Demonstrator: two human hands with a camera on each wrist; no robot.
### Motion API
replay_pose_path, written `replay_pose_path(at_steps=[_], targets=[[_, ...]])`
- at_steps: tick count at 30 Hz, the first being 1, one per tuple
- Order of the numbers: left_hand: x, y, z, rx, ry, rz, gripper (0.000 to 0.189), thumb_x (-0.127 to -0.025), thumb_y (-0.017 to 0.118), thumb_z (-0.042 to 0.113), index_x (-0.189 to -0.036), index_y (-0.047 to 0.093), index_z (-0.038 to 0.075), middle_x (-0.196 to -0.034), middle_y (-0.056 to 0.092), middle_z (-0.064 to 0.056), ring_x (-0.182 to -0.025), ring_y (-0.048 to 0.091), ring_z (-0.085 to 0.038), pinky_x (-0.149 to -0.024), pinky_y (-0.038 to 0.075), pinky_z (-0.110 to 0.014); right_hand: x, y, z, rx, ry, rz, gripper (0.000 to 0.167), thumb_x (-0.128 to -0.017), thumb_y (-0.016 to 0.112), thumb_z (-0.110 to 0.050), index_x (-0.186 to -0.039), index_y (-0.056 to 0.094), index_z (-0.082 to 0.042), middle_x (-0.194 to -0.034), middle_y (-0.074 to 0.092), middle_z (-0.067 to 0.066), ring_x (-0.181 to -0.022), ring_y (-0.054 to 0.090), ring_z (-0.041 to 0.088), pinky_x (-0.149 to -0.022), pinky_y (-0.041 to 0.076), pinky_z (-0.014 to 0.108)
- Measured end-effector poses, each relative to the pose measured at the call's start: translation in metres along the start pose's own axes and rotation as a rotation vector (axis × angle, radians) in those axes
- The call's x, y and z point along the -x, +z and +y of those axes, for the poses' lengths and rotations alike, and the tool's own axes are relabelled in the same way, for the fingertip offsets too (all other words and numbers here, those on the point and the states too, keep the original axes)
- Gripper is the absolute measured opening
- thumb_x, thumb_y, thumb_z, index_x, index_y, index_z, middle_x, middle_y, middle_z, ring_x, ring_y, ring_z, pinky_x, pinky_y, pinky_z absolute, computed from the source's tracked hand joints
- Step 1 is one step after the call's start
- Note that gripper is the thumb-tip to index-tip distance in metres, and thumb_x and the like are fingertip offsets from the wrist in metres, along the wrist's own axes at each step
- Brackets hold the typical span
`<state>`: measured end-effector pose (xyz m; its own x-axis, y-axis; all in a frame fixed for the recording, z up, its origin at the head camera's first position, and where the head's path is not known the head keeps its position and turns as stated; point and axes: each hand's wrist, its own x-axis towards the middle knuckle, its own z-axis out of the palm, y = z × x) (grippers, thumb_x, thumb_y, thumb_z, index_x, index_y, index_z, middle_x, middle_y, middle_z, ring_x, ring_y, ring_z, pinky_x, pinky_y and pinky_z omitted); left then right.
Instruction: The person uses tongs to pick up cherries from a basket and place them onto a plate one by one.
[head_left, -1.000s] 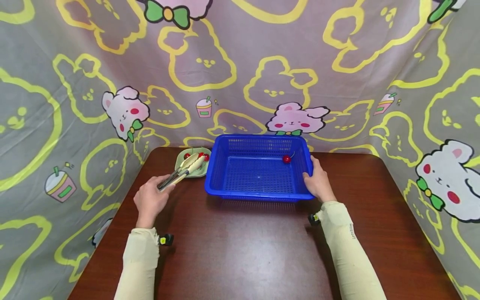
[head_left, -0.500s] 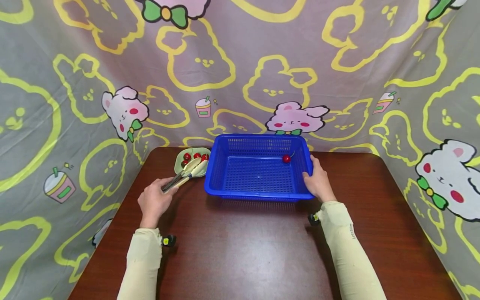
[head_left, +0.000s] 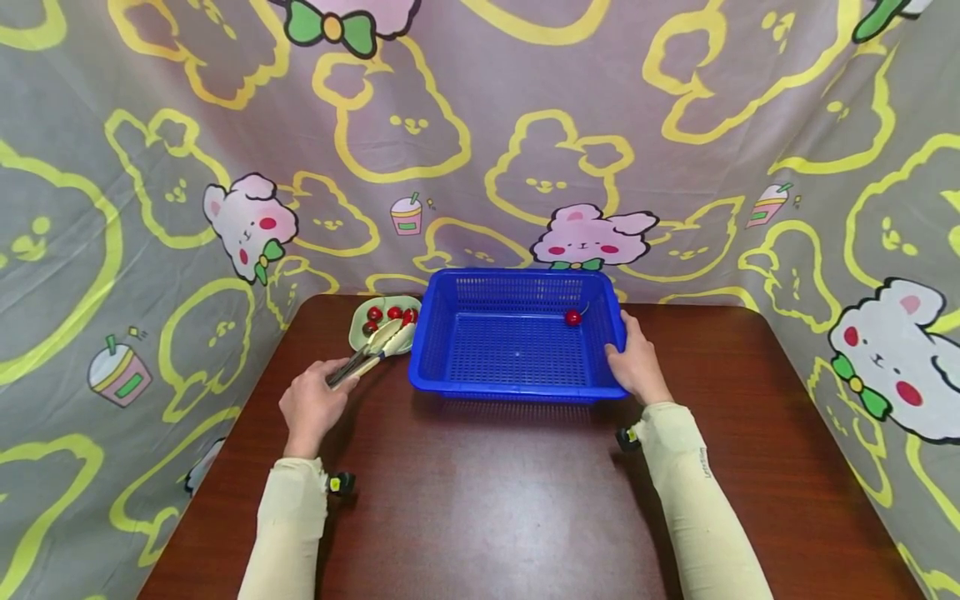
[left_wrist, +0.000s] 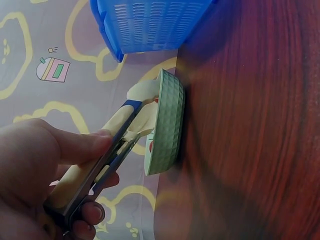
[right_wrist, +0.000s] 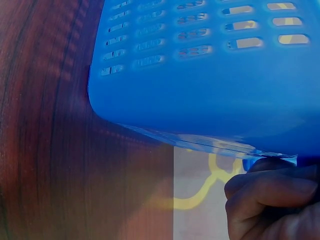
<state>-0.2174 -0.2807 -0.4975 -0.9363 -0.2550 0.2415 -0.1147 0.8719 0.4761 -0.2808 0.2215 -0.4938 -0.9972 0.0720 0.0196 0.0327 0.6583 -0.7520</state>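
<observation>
My left hand (head_left: 311, 408) grips a pair of tongs (head_left: 362, 362) with cream tips. Those tips reach over the near rim of a pale green dish (left_wrist: 170, 125) holding several red cherries (head_left: 394, 312). A cherry (head_left: 409, 316) lies right by the tips; whether they touch it I cannot tell. In the left wrist view the dish wall hides most of the fruit. At the basket's right end, my right hand (head_left: 637, 362) holds the rim, thumb on the inner side. The blue perforated basket (head_left: 517, 392) has one stemmed cherry (head_left: 573, 317) near its far right corner.
Dish and basket stand side by side at the back of the brown wooden table (head_left: 487, 500), the basket's left wall close to the dish. A patterned cloth (head_left: 480, 125) hangs right behind them and along both sides.
My left hand has moved slightly right and nearer, and the tongs have come down toward the dish's near right side, uncovering more cherries. My right hand and the basket have stayed put.
</observation>
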Motion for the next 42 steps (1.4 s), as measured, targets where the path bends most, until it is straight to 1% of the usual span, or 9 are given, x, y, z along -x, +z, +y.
replay_pose_path(at_steps=[5,12,22,31,35,42], targets=[[0.0002,0.0028,-0.001,-0.004,0.0,-0.001,0.038,-0.09,0.077,0.034,-0.125,0.075,0.018,-0.117,0.074,-0.012,-0.098,0.07,-0.044,-0.072,0.047,-0.056,0.0007,-0.0005,0.0005,0.002,0.007,-0.005,0.07,-0.104,0.048,-0.013,-0.165,0.014,-0.005,-0.157,0.037,0.036,-0.139,0.045,0.054,-0.114,0.037,0.066],[-0.0005,0.005,-0.0023,-0.01,0.0,0.003,0.04,-0.09,0.078,0.035,-0.126,0.074,0.019,-0.114,0.074,-0.013,-0.096,0.069,-0.043,-0.07,0.047,-0.055,0.001,-0.0007,0.0005,0.003,-0.011,0.003,0.07,-0.103,0.048,-0.012,-0.164,0.016,-0.003,-0.156,0.039,0.037,-0.138,0.046,0.055,-0.113,0.037,0.065],[-0.0028,0.0033,0.0016,-0.008,0.015,0.006,0.046,-0.089,0.079,0.038,-0.13,0.073,0.017,-0.111,0.072,-0.014,-0.095,0.069,-0.043,-0.07,0.047,-0.055,-0.0002,-0.002,-0.0011,-0.003,-0.005,0.004,0.07,-0.103,0.049,-0.013,-0.165,0.016,-0.004,-0.156,0.039,0.036,-0.138,0.046,0.054,-0.113,0.037,0.065],[-0.0032,0.0011,0.0033,-0.015,0.001,0.006,0.047,-0.088,0.079,0.037,-0.131,0.072,0.018,-0.112,0.072,-0.013,-0.097,0.069,-0.043,-0.071,0.047,-0.056,0.0001,-0.0009,-0.0008,-0.005,-0.001,0.0,0.071,-0.103,0.049,-0.012,-0.165,0.015,-0.005,-0.156,0.038,0.037,-0.139,0.045,0.053,-0.114,0.036,0.064],[-0.0027,0.0003,0.0053,-0.002,-0.01,0.029,0.051,-0.088,0.079,0.039,-0.133,0.07,0.017,-0.115,0.071,-0.014,-0.099,0.068,-0.045,-0.074,0.047,-0.058,-0.0002,-0.0008,-0.0009,-0.003,-0.002,0.005,0.07,-0.103,0.049,-0.012,-0.164,0.016,-0.004,-0.155,0.039,0.037,-0.139,0.046,0.054,-0.114,0.036,0.064],[-0.0032,-0.0021,0.0064,0.027,-0.047,0.103,0.053,-0.088,0.079,0.038,-0.136,0.068,0.017,-0.119,0.07,-0.015,-0.101,0.067,-0.046,-0.077,0.046,-0.061,-0.0003,0.0,-0.0012,-0.002,-0.006,0.004,0.07,-0.103,0.049,-0.012,-0.164,0.016,-0.003,-0.156,0.039,0.037,-0.139,0.045,0.054,-0.114,0.036,0.065]])
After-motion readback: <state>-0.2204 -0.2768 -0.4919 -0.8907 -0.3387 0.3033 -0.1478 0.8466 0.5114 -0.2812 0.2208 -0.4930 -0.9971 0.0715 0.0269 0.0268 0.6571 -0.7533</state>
